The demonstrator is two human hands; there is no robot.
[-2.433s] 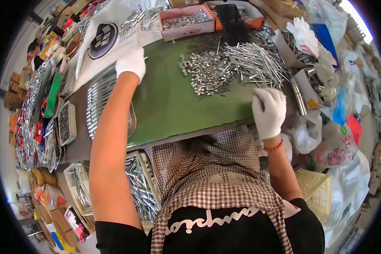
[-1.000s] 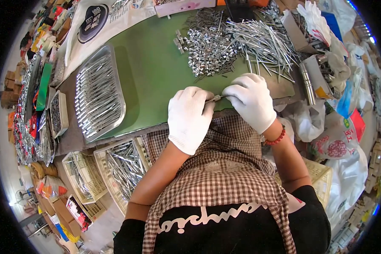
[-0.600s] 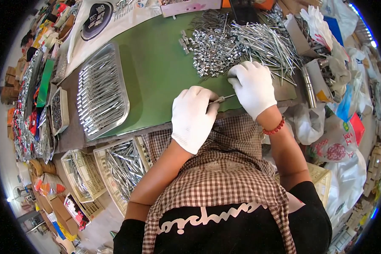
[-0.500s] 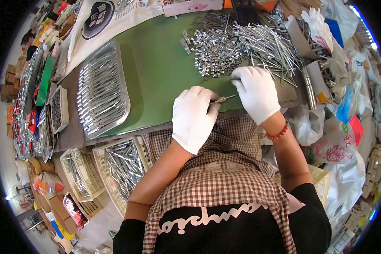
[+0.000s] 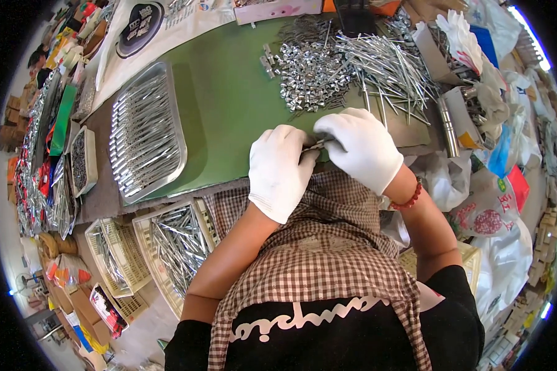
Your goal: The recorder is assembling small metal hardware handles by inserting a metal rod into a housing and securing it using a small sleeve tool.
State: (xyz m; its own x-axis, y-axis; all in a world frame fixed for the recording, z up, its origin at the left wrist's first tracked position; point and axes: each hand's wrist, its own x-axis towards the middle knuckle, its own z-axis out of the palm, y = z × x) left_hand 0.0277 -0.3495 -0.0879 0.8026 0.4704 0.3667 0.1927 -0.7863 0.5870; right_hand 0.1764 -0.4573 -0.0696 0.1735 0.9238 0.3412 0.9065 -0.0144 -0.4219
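Note:
Both of my hands wear white knitted gloves and meet over the near edge of the green work mat (image 5: pixel 229 105). My left hand (image 5: pixel 281 170) is closed, pinching a thin metal rod (image 5: pixel 314 147) between thumb and fingers. From the right, my right hand (image 5: pixel 365 147) closes its fingertips on the other end of the rod, which they cover. Any small part between those fingertips is hidden. Beyond my hands lie a heap of small shiny metal fittings (image 5: pixel 312 71) and, to its right, a pile of thin metal rods (image 5: pixel 390 68).
A metal tray (image 5: pixel 181 142) with rows of rod pieces stands on the left of the mat. Cream plastic baskets (image 5: pixel 143 238) of metal parts sit below the table's left edge. At the right are a thick metal tube (image 5: pixel 449 127), open boxes and plastic bags (image 5: pixel 492 204).
My right hand has moved left and slightly nearer, from beside the fittings heap onto the rod's end. My left hand keeps its hold, almost in place.

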